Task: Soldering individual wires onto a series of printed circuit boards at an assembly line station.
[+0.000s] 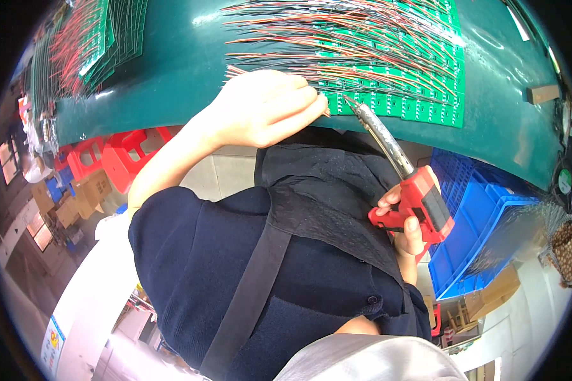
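Observation:
My right hand [405,219] is wrapped round the red and black grip of a soldering gun [419,206]. Its long metal barrel slants up and left, and the tip comes close to the near edge of the green circuit boards [451,114]. My left hand [270,108] is closed in a pinch at the near left edge of these boards. Thin wires stick out on both sides of it, partly hidden by the fingers. Rows of red and black wires [362,51] lie across the boards, their loose ends pointing left.
The boards lie on a dark green tabletop [178,63]. More boards with red wires [86,47] stand at the far left. A small brown block [543,94] sits at the right edge. Below the table are red stools [124,159] on the left and blue crates [473,235] on the right.

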